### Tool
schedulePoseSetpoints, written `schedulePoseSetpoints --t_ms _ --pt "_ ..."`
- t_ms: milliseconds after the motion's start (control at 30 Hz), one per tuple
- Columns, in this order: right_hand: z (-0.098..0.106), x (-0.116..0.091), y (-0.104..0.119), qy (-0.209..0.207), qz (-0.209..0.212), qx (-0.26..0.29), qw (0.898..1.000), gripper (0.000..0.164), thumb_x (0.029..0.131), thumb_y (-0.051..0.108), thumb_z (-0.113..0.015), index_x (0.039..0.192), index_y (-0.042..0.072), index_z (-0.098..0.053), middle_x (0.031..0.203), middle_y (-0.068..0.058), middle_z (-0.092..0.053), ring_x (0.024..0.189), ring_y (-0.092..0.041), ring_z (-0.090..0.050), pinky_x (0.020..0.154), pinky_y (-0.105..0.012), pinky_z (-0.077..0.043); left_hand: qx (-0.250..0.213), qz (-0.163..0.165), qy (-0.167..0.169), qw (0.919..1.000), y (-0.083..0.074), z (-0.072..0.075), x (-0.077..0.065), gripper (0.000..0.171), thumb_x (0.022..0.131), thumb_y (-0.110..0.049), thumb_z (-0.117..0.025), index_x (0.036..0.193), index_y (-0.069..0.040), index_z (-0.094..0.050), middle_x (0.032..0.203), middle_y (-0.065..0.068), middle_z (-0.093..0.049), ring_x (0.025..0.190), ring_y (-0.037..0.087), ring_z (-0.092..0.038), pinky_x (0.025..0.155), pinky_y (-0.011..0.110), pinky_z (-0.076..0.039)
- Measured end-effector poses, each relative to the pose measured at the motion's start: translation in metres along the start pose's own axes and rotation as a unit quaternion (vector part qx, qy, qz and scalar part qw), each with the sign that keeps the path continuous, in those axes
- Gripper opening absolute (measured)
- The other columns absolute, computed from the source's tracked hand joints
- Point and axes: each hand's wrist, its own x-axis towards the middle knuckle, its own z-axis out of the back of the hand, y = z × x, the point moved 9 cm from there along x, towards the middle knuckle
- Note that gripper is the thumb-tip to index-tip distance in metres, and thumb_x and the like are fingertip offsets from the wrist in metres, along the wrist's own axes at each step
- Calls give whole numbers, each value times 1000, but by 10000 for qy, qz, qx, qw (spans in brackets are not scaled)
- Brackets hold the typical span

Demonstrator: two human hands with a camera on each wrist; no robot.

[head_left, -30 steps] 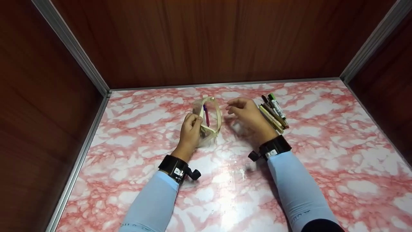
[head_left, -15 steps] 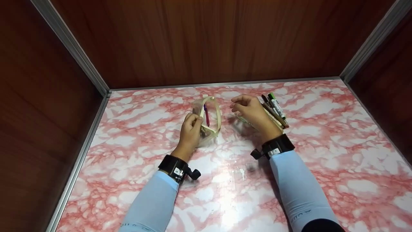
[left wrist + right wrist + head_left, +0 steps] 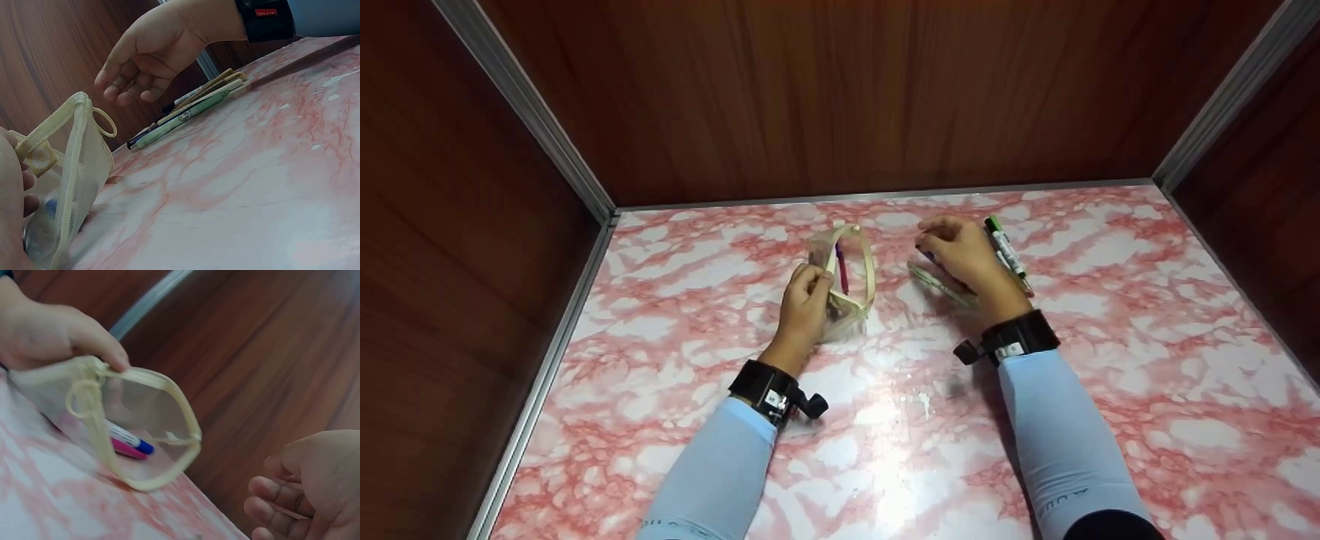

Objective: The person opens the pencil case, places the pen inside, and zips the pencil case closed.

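Red-and-white marbled surface [image 3: 885, 465] takes up most of the space. The right hand [image 3: 964, 255] hovers there, fingers loosely curled, nothing in them; the left hand [image 3: 804, 300] has the rim pinched on a sheer mesh pouch with pale yellow trim [image 3: 73, 163]. Pouch sits between both hands, right up against the left, mouth gaping. Slim pale-green pen [image 3: 188, 115] lies under the right hand, green-capped white marker [image 3: 1006, 247] just beside it. Inside the pouch: white blue-capped marker [image 3: 125, 435], pink pen [image 3: 129, 450].

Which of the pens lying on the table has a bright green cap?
The white marker just right of the right hand in the head view; only it shows a bright green cap, while the pale green pen is coloured along its barrel.
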Motion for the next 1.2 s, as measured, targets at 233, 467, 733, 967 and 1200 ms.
schedulePoseSetpoints --t_ms 233,467,733,967,1200 --pt "38 0 2 -368 64 -732 9966 32 110 15 -68 139 3 -76 132 -22 -78 117 -33 -72 97 -30 -59 -71 30 72 9999 0 -1 1 23 114 -12 -61 99 4 -68 94 -3 -46 82 11 -50 74 23 -48" --pt "75 -5 -5 -823 -24 -1597 9837 36 109 17 -67 140 -1 -73 133 -27 -76 122 -39 -71 110 -53 -55 33 -72 3 10000 1 1 3 22 112 -12 -62 97 3 -68 93 -2 -48 83 10 -50 75 22 -46" --pt "106 -13 -22 -772 -469 -2570 9622 50 110 26 -68 150 -3 -65 147 -31 -69 133 -50 -66 114 -66 -52 -22 -68 -61 10000 1 2 3 22 111 -12 -63 94 2 -68 92 -2 -48 84 11 -51 75 22 -45" --pt "116 -26 -39 -551 -879 -2594 9602 62 110 32 -73 157 -4 -59 149 -34 -66 129 -50 -67 114 -69 -53 -99 -39 -41 9999 1 1 2 23 112 -11 -62 94 3 -68 92 -2 -48 83 10 -51 73 21 -47" --pt "114 -36 -47 -322 -1015 -2503 9623 68 107 34 -77 158 -7 -58 131 -32 -76 109 -41 -75 102 -61 -60 -165 -11 -5 9999 1 -1 2 24 113 -11 -62 95 3 -68 93 -2 -47 82 10 -51 71 21 -48"
